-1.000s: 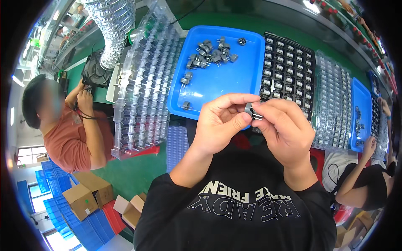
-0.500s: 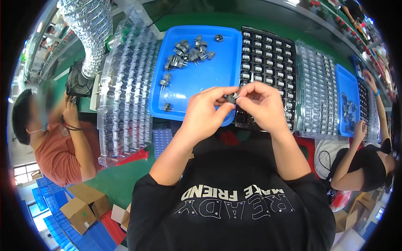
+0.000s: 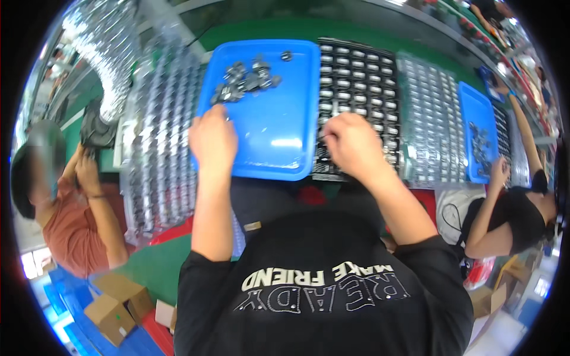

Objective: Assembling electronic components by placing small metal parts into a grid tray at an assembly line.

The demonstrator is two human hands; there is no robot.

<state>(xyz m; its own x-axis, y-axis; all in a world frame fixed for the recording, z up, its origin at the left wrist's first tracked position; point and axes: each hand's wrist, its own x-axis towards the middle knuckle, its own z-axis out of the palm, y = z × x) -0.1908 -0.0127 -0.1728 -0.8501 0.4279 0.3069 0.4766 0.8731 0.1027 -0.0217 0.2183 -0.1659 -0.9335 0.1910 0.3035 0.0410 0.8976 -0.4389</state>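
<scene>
My left hand [image 3: 214, 139] is over the left edge of a blue tray [image 3: 279, 118], its fingers curled down. Whatever those fingers hold, if anything, is hidden. Small grey round parts with metal pins [image 3: 246, 80] lie heaped toward the far left of this tray, and a single part [image 3: 287, 56] sits apart near the far edge. My right hand [image 3: 354, 145] is above the left side of a black compartment tray [image 3: 356, 47], fingers bent together at its near part. I cannot make out anything between them. Silver-topped pieces fill rows of the black tray.
Clear plastic trays with rows of parts stand left [image 3: 160, 130] and right [image 3: 433, 118]. A second blue tray [image 3: 472, 142] is farther right. Co-workers sit at left [image 3: 83, 225] and right [image 3: 510, 219]. A silver duct [image 3: 107, 53] hangs at the upper left, with cardboard boxes [image 3: 113, 311] below left.
My hands have come apart from holding a small round part together. The left has moved left to the blue tray's edge; the right stays over the black tray. The view has shifted slightly.
</scene>
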